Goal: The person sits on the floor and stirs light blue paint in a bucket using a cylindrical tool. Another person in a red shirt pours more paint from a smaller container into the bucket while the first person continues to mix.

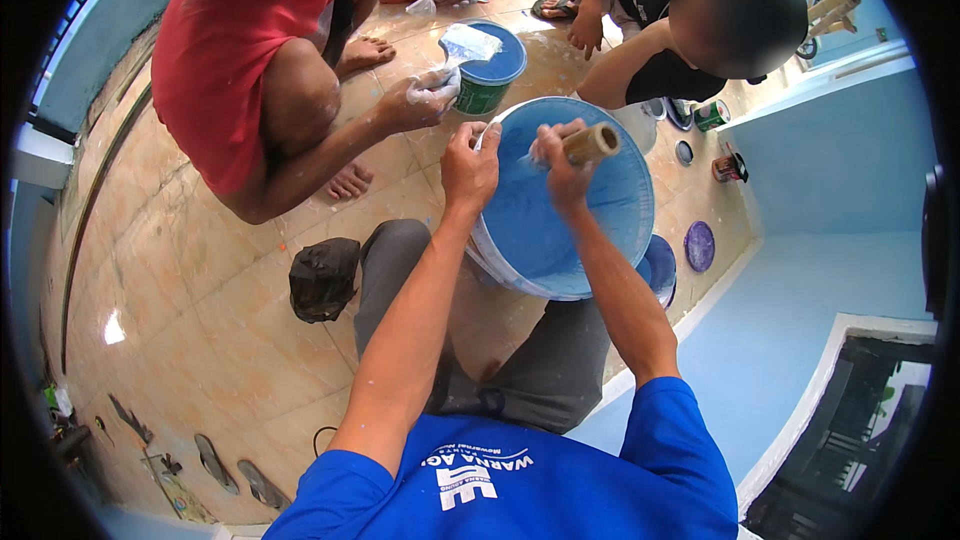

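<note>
A large white bucket (478,246) stands between my knees, with blue paint (532,225) inside it. My left hand (470,170) is closed on the near-left part of its rim. Over the paint, my right hand (566,175) is wrapped round a bamboo stick (592,144), whose hollow end points up toward me. The stick's lower part is hidden by my hand and the tilt of the view.
A person in red squats at the left, holding a whitish flat tool (468,43) over a green paint can (484,90). Someone in black leans in at the far right. A black plastic bag (324,280), a purple lid (699,245) and sandals (216,464) lie on the tiles.
</note>
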`<control>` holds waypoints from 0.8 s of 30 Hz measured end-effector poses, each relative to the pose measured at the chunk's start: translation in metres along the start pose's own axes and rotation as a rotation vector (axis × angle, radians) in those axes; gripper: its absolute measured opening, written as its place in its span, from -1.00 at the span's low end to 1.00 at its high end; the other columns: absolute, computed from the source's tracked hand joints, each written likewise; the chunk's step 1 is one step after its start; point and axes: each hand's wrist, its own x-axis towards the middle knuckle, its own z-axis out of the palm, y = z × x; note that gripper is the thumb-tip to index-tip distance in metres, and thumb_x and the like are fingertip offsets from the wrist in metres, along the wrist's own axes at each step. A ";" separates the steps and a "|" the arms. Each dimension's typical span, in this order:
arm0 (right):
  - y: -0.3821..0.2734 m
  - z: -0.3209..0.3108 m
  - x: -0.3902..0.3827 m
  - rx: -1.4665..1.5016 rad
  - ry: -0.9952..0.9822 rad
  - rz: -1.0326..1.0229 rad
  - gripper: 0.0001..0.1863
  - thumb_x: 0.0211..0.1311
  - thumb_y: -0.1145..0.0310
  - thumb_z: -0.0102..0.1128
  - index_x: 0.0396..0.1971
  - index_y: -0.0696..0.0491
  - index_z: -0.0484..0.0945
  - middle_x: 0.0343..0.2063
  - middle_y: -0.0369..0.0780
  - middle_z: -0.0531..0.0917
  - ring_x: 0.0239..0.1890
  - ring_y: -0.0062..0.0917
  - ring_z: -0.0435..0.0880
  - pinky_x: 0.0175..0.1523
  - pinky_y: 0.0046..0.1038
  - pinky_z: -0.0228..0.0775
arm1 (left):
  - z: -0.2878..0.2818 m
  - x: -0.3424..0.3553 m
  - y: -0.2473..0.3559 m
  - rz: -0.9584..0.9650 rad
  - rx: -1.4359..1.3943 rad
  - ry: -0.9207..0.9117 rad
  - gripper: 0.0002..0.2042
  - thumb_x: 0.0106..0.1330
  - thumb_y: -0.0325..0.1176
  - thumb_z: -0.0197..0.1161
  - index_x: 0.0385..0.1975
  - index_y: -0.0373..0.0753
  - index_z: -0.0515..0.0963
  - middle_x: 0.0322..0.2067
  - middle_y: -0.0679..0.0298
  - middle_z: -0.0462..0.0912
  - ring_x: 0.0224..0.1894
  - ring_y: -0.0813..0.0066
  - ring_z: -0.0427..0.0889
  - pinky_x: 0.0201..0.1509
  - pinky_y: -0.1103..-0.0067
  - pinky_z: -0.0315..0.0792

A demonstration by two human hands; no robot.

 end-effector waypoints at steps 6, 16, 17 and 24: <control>-0.019 -0.037 -0.059 -0.110 -0.371 0.007 -0.72 0.30 0.65 0.15 -0.49 0.04 0.27 -0.56 -0.26 0.48 -0.52 -0.63 0.43 -0.40 -0.52 0.34 | 0.000 0.000 0.000 -0.036 -0.039 -0.014 -0.61 0.41 -0.03 0.30 -0.12 -0.31 0.66 -0.20 -0.06 0.71 -0.16 -0.02 0.71 -0.06 0.23 0.53; -0.041 -0.082 -0.080 -0.013 -0.261 0.136 -0.73 0.26 0.68 0.16 -0.48 0.02 0.30 -0.57 -0.31 0.49 -0.54 -0.69 0.41 -0.43 -0.54 0.30 | -0.001 -0.001 0.002 -0.028 -0.037 -0.016 -0.61 0.41 -0.03 0.30 -0.15 -0.30 0.66 -0.25 -0.05 0.70 -0.17 -0.02 0.69 -0.07 0.23 0.51; -0.042 -0.081 -0.075 0.002 -0.243 0.086 -0.73 0.26 0.68 0.16 -0.47 0.02 0.30 -0.57 -0.31 0.49 -0.55 -0.69 0.41 -0.43 -0.54 0.32 | -0.002 -0.002 0.001 -0.022 -0.040 -0.015 -0.61 0.41 -0.03 0.30 -0.15 -0.30 0.66 -0.25 -0.05 0.70 -0.17 -0.02 0.69 -0.06 0.23 0.51; -0.024 -0.031 -0.027 0.044 -0.071 -0.027 -0.76 0.29 0.62 0.14 -0.43 0.02 0.28 -0.60 -0.29 0.43 -0.60 -0.61 0.37 -0.39 -0.44 0.38 | -0.003 -0.003 0.004 -0.041 -0.060 -0.024 -0.63 0.41 -0.06 0.30 -0.14 -0.32 0.66 -0.20 -0.05 0.73 -0.14 -0.03 0.70 -0.05 0.25 0.51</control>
